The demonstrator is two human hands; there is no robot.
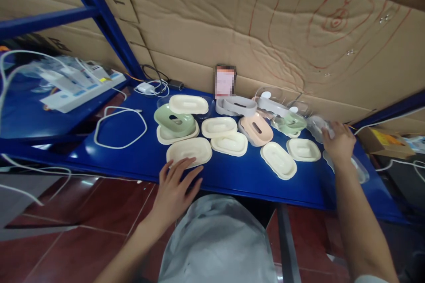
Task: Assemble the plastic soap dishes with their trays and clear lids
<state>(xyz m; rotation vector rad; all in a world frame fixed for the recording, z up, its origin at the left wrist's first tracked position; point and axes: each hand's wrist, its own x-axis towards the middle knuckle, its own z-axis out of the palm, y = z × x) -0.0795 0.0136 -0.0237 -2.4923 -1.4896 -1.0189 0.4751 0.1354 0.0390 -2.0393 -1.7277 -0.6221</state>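
Observation:
My left hand is open, its fingers spread over the front edge of a cream oval dish. Just behind that, a green dish with an oval hole lies on another cream one. At the right, my right hand has its fingers closed on the edge of a clear plastic dish. Below that wrist lies another clear plastic piece. A peach dish with a slot, grey dishes, a second green dish and several more cream ones are spread between my hands.
A phone-like screen leans against the cardboard wall. On the blue table, a white cable loop and a charger lie at the left. A power strip is farther left; an open cardboard box stands at the right.

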